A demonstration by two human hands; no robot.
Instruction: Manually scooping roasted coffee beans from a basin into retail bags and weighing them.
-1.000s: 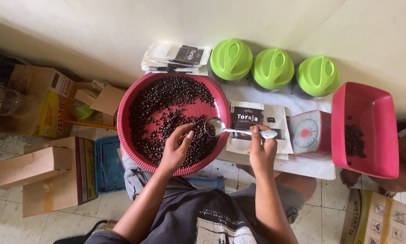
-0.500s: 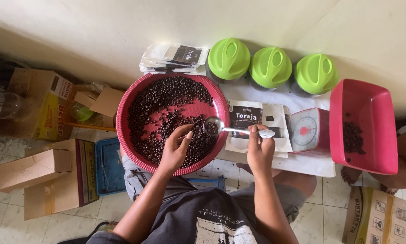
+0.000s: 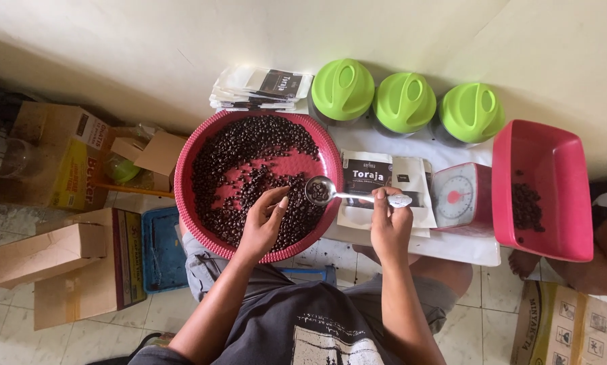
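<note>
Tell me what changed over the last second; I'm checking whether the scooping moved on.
Hardly anything. The right hand still holds the metal spoon with a few beans over the round red tray's edge. The left hand still rests on the beans beside it. The three green-lidded jars, the scale and the red tub stayed put.

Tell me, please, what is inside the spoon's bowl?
A few dark beans lie in the spoon, held by the right hand. The fingers cover part of its handle.

The spoon has edged left over the basin rim — little else.
</note>
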